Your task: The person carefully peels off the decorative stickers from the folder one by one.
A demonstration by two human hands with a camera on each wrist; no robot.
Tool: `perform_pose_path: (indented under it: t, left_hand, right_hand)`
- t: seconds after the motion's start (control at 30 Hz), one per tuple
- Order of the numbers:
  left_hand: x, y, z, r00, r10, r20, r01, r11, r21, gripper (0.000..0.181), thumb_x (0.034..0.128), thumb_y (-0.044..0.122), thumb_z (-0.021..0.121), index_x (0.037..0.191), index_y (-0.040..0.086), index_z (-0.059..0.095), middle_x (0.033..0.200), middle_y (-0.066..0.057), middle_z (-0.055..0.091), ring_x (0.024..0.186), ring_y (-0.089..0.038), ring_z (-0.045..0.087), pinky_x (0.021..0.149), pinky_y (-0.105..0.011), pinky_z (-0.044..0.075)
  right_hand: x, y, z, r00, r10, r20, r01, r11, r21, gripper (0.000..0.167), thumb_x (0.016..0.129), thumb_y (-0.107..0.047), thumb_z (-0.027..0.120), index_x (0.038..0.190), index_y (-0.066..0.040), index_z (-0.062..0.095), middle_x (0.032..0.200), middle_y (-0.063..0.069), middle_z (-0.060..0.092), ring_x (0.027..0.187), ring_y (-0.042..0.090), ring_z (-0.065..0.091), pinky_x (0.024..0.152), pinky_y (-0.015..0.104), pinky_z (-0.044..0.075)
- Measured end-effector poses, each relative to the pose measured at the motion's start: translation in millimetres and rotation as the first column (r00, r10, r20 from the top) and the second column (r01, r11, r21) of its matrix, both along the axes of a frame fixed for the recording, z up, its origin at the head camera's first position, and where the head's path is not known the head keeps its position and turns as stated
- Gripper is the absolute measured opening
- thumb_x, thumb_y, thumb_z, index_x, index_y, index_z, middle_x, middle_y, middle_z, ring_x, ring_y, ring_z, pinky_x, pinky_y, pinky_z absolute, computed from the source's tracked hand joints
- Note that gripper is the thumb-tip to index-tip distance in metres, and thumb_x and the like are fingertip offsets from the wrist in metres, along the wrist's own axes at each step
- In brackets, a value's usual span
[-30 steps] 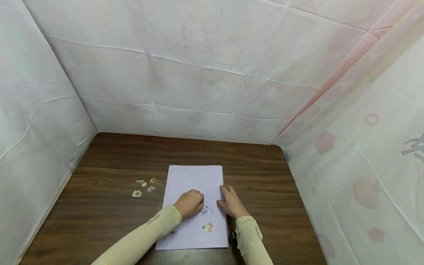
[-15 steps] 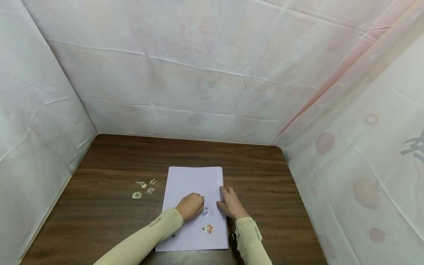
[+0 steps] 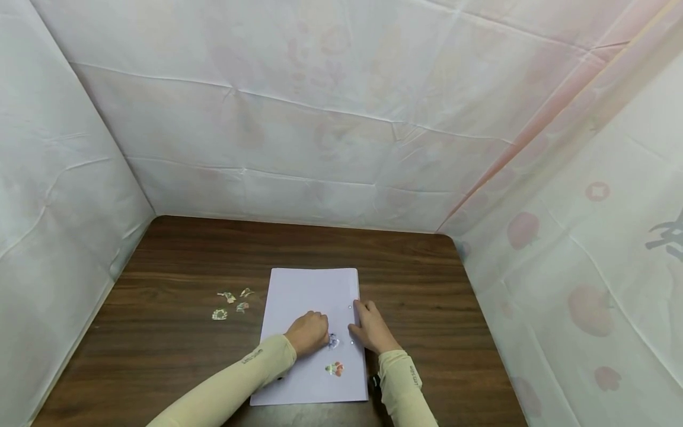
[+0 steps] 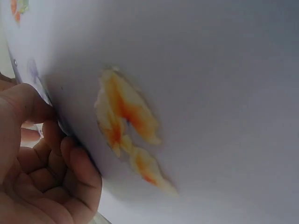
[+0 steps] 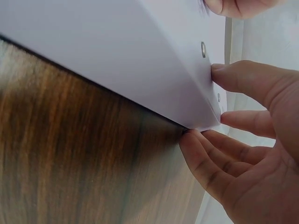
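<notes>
A white booklet [image 3: 299,290] with two metal rings along its right edge lies on the wooden table. Over its middle, my left hand [image 3: 308,333] has curled fingers; thumb and index finger pinch the edge of a clear, purple-blue sticker [image 3: 333,341]. The left wrist view shows an orange-yellow sticker [image 4: 122,109] flat on the page beside that hand [image 4: 46,163]. My right hand [image 3: 376,329] grips the booklet's right edge, thumb on top near the rings and other fingers along the side, as the right wrist view shows [image 5: 252,158].
A green and orange sticker [image 3: 335,369] lies on the lower right of the page. Several small cut-out pieces [image 3: 219,314] lie on the table [image 3: 160,344] left of the booklet. Pale cloth sheets [image 3: 267,130] hang around the table's back and sides.
The purple-blue sticker has shifted and turned slightly beside my left fingertips, with my left hand moving very little. My right hand keeps its place on the booklet's edge.
</notes>
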State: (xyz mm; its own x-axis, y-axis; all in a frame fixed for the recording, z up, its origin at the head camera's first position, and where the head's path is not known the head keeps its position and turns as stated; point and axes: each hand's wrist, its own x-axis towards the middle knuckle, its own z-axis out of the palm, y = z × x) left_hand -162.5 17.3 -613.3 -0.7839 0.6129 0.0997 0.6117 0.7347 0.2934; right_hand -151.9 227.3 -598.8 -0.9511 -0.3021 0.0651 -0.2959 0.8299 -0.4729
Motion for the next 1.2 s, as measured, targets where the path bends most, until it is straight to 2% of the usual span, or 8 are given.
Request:
perform_pose_path:
  t: [0.17,0.33,0.47,0.67,0.87,1.0,1.1,1.2]
  left_hand:
    - [-2.6,-1.7,-1.0,1.0,-0.021,-0.009,0.021,1.0,-0.001,0.018,0.079,0.02,0.069,0.074,0.006,0.058,0.066,-0.004,0.051,0.058,-0.02,0.05,0.057,-0.037,0.049]
    - [-6.5,-16.6,5.8,0.998,0.012,0.062,-0.015,0.999,0.04,0.015,0.0801,0.018,0.065,0.071,0.01,0.056,0.064,0.0,0.048,0.058,-0.018,0.046,0.058,-0.037,0.048]
    - [-11.5,-39.7,16.0,0.995,0.052,0.089,-0.06,0.995,0.08,0.018,0.0798,0.013,0.063,0.064,0.014,0.053,0.063,0.002,0.047,0.058,-0.016,0.045,0.059,-0.036,0.047]
    - [-12.7,-88.4,19.7,0.981,0.153,0.123,-0.162,0.984,0.069,0.023,0.0806,0.011,0.06,0.06,0.015,0.05,0.064,0.004,0.045,0.058,-0.014,0.042,0.062,-0.038,0.047]
    - [3.9,-145.7,19.5,0.952,0.232,0.201,-0.251,0.965,0.071,0.033,0.0836,0.011,0.063,0.056,0.02,0.046,0.062,0.007,0.044,0.06,-0.012,0.04,0.063,-0.036,0.044]
    - [20.6,-181.7,17.8,0.918,0.305,0.255,-0.33,0.942,0.06,0.034,0.0863,0.013,0.067,0.058,0.019,0.05,0.064,0.007,0.048,0.059,-0.012,0.042,0.055,-0.034,0.041]
    - [28.9,-202.8,16.6,0.9,0.357,0.25,-0.379,0.924,0.047,0.024,0.084,0.011,0.068,0.064,0.017,0.057,0.067,0.006,0.052,0.06,-0.012,0.046,0.057,-0.036,0.044]
    - [33.0,-217.4,17.0,0.895,0.386,0.225,-0.404,0.914,0.038,0.011,0.081,0.008,0.066,0.072,0.013,0.061,0.07,0.003,0.056,0.063,-0.014,0.05,0.061,-0.04,0.047]
  right_hand:
    - [0.4,-0.1,2.1,0.999,-0.015,0.031,0.015,1.0,-0.018,0.06,0.086,-0.007,0.076,0.137,0.011,0.049,0.115,0.026,0.052,0.102,0.037,0.058,0.09,0.049,0.05]
    - [0.7,0.7,4.5,0.997,-0.023,0.077,0.025,0.999,-0.025,0.061,0.088,-0.009,0.074,0.139,0.01,0.047,0.119,0.027,0.051,0.107,0.039,0.058,0.092,0.05,0.049]
    - [-0.2,3.0,6.3,0.995,-0.039,0.091,0.04,0.999,-0.012,0.061,0.089,-0.01,0.074,0.14,0.009,0.047,0.12,0.027,0.051,0.109,0.04,0.058,0.093,0.051,0.048]
    - [-1.9,4.9,7.0,0.992,-0.059,0.111,0.06,0.998,-0.014,0.062,0.089,-0.011,0.074,0.141,0.009,0.047,0.123,0.028,0.05,0.112,0.04,0.057,0.094,0.051,0.048]
    - [-1.3,3.2,7.0,0.987,-0.074,0.144,0.078,0.997,-0.022,0.062,0.09,-0.012,0.073,0.142,0.008,0.046,0.126,0.028,0.049,0.114,0.041,0.056,0.095,0.051,0.047]
    - [-1.5,3.0,6.4,0.982,-0.084,0.168,0.089,0.996,-0.021,0.063,0.09,-0.013,0.072,0.143,0.007,0.045,0.128,0.029,0.048,0.117,0.041,0.055,0.097,0.051,0.046]
    - [-2.5,3.6,5.9,0.983,-0.081,0.162,0.085,0.996,-0.017,0.063,0.09,-0.013,0.072,0.143,0.008,0.045,0.128,0.029,0.048,0.117,0.041,0.055,0.097,0.051,0.046]
    - [-3.2,4.3,6.5,0.985,-0.075,0.153,0.079,0.997,-0.019,0.063,0.09,-0.012,0.072,0.143,0.008,0.045,0.128,0.03,0.048,0.116,0.042,0.055,0.098,0.051,0.046]
